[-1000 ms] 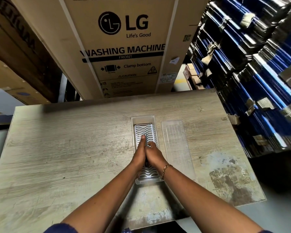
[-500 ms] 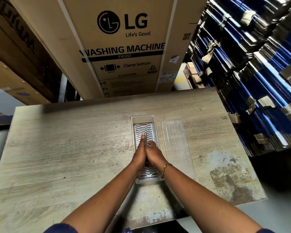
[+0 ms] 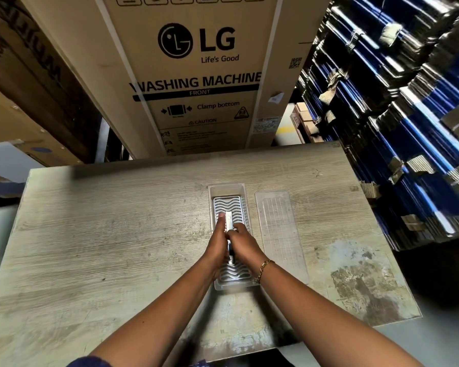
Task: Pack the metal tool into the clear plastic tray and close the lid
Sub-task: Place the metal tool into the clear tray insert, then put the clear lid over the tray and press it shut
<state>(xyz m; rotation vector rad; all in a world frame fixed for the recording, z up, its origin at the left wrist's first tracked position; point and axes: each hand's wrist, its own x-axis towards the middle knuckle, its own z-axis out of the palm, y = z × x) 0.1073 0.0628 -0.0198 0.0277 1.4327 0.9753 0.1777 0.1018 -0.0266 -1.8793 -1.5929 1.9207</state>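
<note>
1. A large cardboard box (image 3: 196, 75) printed "LG Life's Good" and "WASHING MACHINE FRONT" stands past the table's far edge, filling the far middle of the scene.
2. Stacks of flattened blue and black cartons (image 3: 398, 123), bound with pale straps, rise along the right side, from near the table's right edge up to the top corner.
3. The wooden table (image 3: 104, 247) has a pale grain surface, with a worn, peeling patch near its right near corner.
4. The clear plastic tray (image 3: 227, 190) lies lengthwise near the table's middle, its long axis running near to far. A white insert with a wavy pattern (image 3: 229, 205) shows inside it.
5. The clear lid (image 3: 280, 234) lies flat on the table just right of the tray, parallel to it; whether the two are joined along the edge cannot be told.
6. The left hand (image 3: 219, 247) and right hand (image 3: 243, 245) are pressed side by side over the tray's middle, fingers narrow and closed around the metal tool (image 3: 228, 220).
7. The tool is a slim silvery bar held along the tray's length, its far end sticking out beyond the fingertips above the wavy insert. A dark part shows between the palms; whether the tool rests on the insert cannot be told.
8. A gold chain bracelet (image 3: 263, 270) circles the right wrist.
</note>
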